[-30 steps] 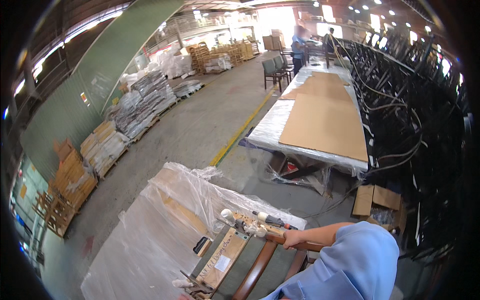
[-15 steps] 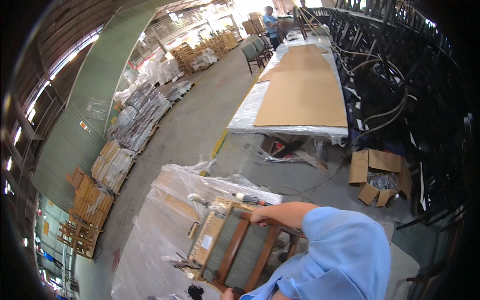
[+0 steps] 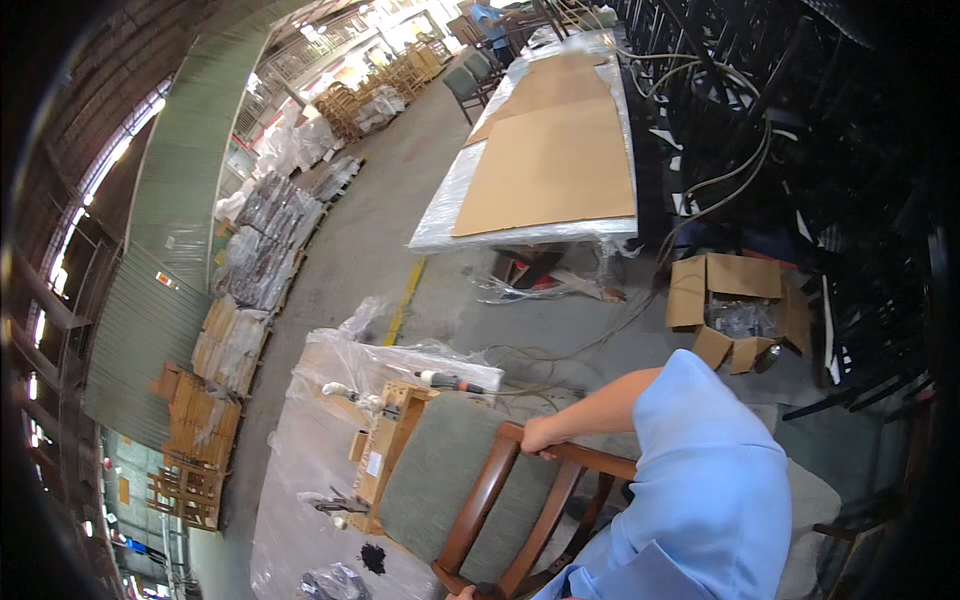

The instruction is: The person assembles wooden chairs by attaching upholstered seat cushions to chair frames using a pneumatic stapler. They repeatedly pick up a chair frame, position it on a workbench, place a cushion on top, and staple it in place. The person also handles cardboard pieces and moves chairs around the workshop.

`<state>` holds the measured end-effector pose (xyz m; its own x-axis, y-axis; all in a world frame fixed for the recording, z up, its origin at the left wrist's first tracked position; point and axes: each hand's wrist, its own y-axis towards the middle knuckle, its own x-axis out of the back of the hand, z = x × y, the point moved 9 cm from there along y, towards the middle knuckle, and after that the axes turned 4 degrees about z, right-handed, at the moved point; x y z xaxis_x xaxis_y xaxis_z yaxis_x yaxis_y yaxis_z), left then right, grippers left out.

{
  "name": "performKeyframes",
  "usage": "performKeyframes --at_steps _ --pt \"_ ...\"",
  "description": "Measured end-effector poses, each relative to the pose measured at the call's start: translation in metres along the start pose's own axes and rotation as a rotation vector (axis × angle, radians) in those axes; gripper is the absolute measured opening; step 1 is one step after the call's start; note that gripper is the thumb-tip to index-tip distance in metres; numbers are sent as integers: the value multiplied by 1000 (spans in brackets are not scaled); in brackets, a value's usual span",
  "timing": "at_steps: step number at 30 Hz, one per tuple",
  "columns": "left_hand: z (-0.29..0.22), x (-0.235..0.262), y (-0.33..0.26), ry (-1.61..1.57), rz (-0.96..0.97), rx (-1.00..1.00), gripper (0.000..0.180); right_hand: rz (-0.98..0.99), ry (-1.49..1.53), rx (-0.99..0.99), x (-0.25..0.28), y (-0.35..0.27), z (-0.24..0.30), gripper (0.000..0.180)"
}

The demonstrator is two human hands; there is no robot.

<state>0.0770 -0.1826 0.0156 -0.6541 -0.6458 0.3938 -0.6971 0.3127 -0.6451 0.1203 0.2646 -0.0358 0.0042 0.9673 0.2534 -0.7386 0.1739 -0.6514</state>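
Observation:
A wooden chair (image 3: 470,520) with a grey-green cushion (image 3: 445,480) lies tilted on a plastic-wrapped work table (image 3: 300,500). My right hand (image 3: 540,435) reaches out from a light blue sleeve and is closed round a brown rail of the chair's frame. Only a sliver of my left hand (image 3: 462,593) shows at the bottom edge, against the chair's lower corner, and its grip is hidden. A pale wooden frame piece with a white label (image 3: 378,455) lies beside the cushion.
A corded power tool (image 3: 450,380) lies on the work table's far side. An open cardboard box (image 3: 735,310) sits on the floor to the right. Beyond are a long table under cardboard sheets (image 3: 550,165), stacked black chairs (image 3: 850,180), wrapped pallets (image 3: 260,240) and a distant person (image 3: 490,15).
The chair has swung round under my right hand, so its grey-green cushion now faces up. The view has shifted, bringing the floor box and long table nearer the centre.

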Motion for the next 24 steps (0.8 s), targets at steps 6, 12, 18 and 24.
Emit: performKeyframes --at_steps 6,12,18,24 --pt "135 -40 29 189 159 -110 60 -266 172 -211 17 -173 -128 29" --pt "-20 -143 -38 504 101 -432 29 -748 456 -204 37 -355 -203 26" --pt "-208 -188 -65 327 142 -845 29 -1105 669 -5 74 -494 -189 24" --pt "-413 -209 -135 207 113 -1303 24 -1451 593 456 153 -596 -109 29"
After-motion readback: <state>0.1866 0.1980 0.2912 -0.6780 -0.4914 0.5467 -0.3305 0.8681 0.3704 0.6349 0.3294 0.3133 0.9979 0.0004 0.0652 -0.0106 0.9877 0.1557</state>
